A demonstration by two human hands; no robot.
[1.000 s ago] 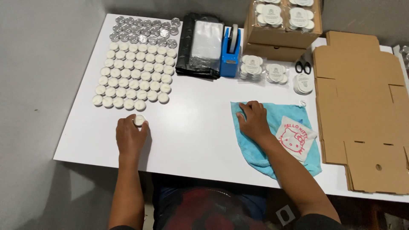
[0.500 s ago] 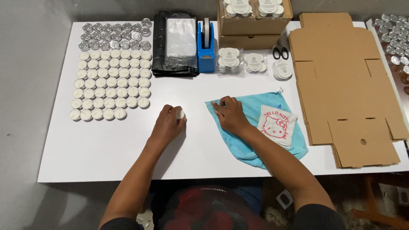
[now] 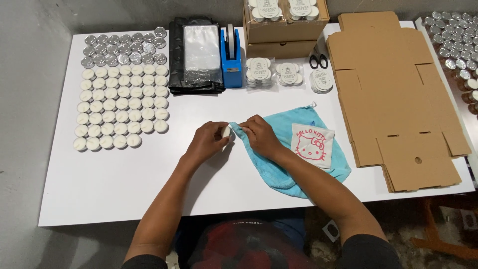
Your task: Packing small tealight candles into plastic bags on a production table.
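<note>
My left hand [image 3: 209,142] holds one small white tealight candle [image 3: 226,131] by its rim, just above the white table [image 3: 114,184]. My right hand [image 3: 260,135] pinches the near-left corner of a light blue cloth [image 3: 279,172] with a white cartoon patch, and that corner is lifted against the candle. Both hands meet at the table's middle. To the left lies a grid of several white tealights [image 3: 119,109], with rows of silver metal cups [image 3: 122,46] behind it.
A stack of clear bags on black plastic [image 3: 196,52], a blue tape dispenser [image 3: 230,57], packed candle bundles [image 3: 274,72], scissors [image 3: 318,60] and brown boxes [image 3: 284,27] line the back. Flat cardboard blanks [image 3: 393,94] lie at the right, more silver cups [image 3: 455,45] beyond.
My left hand carried one candle from the grid's near edge rightward to the cloth. My right hand went from resting flat on the cloth to pinching and lifting its corner.
</note>
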